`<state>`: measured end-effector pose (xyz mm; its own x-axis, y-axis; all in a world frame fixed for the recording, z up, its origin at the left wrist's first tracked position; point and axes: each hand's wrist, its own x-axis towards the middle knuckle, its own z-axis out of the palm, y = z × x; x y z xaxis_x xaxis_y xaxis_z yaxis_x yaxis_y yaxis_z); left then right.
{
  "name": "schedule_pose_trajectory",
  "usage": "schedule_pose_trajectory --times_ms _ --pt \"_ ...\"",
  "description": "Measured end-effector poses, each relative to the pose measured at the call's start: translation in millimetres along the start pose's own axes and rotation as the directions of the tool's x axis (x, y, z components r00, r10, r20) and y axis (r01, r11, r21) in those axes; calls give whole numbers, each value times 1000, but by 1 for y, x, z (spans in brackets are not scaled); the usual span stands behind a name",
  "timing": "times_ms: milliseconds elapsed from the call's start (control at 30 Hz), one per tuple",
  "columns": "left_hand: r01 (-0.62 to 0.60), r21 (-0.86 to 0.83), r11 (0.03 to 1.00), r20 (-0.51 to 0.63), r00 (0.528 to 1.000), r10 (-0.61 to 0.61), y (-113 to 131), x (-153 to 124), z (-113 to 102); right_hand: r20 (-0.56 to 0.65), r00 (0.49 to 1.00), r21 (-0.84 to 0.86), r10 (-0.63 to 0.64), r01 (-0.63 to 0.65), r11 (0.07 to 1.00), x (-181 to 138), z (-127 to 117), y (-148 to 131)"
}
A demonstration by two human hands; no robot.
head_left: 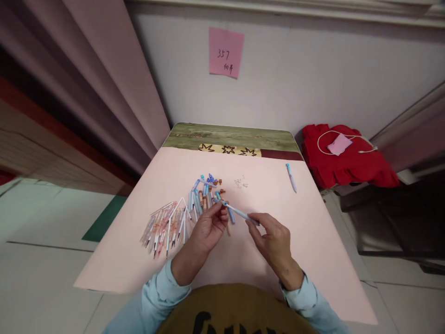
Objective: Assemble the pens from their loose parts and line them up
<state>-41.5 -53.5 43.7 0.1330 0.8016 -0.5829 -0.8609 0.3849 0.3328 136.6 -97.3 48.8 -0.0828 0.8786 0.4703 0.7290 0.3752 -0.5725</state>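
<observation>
Both hands hold one pale blue pen [239,213] over the pink table cover [306,232]. My left hand [208,226] pinches its far end near the blue cap. My right hand [269,236] grips the near end with closed fingers. Just beyond the left hand lies a heap of blue and orange pen parts [205,192]. To its left spreads a fan of clear pen barrels and refills [166,223].
One finished blue pen [291,177] lies apart at the far right of the table. Small springs [240,183] sit near the table's middle. A red cloth [344,155] with a white cable lies on a seat to the right. A pink note [225,52] hangs on the wall.
</observation>
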Motion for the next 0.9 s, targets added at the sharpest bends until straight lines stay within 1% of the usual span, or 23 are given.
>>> schedule_pose_trajectory --times_ms 133,300,433,633,767,900 --pt "-74 60 995 42 997 72 -3 -3 -3 -7 1000 -36 -11 10 999 0 2 3" --pt "-157 117 981 28 988 154 -6 -7 -1 -6 999 -58 -32 32 998 -1 2 4" --pt "-212 183 960 56 977 205 -10 -9 1 -19 998 -66 -54 53 996 0 1 1" --pt "-230 219 948 91 972 215 -16 -14 5 -57 997 -4 -46 46 999 3 3 -4" --pt "-236 219 947 83 971 222 -17 -15 8 -99 995 21 -28 30 999 4 5 -7" --pt "-235 219 947 69 972 225 -17 -13 9 -133 990 47 -44 51 998 6 5 -10"
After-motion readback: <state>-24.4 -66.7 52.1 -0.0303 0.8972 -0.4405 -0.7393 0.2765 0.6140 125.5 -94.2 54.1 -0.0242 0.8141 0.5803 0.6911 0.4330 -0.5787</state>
